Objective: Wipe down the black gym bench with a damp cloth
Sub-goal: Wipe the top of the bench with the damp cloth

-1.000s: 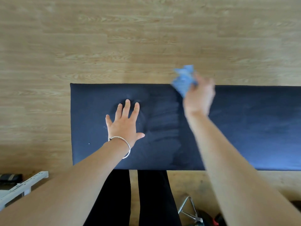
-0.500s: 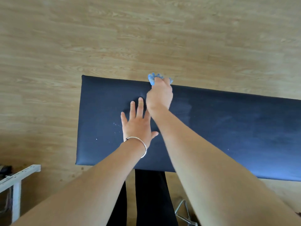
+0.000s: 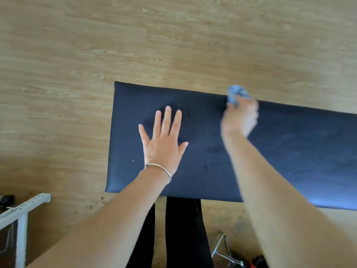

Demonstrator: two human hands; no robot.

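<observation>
The black padded gym bench [image 3: 301, 147] runs from the middle of the view off the right edge, seen from above. My left hand [image 3: 164, 144] lies flat on its left part, fingers straight and spread, a thin bracelet on the wrist. My right hand [image 3: 240, 118] is blurred with motion at the bench's far edge and grips a bunched blue cloth [image 3: 236, 94], which sticks out past the fingers over that edge. Small pale specks dot the pad near its front.
Wooden plank floor [image 3: 135, 45] surrounds the bench. A white perforated metal frame [image 3: 21, 211] stands at the lower left. My black trouser legs [image 3: 181, 235] show below the bench, with a chrome bar [image 3: 222, 246] and dark items at the bottom right.
My right hand with the cloth swept left along the far edge, then back to the right. The left hand stayed flat on the pad; the view shifted.
</observation>
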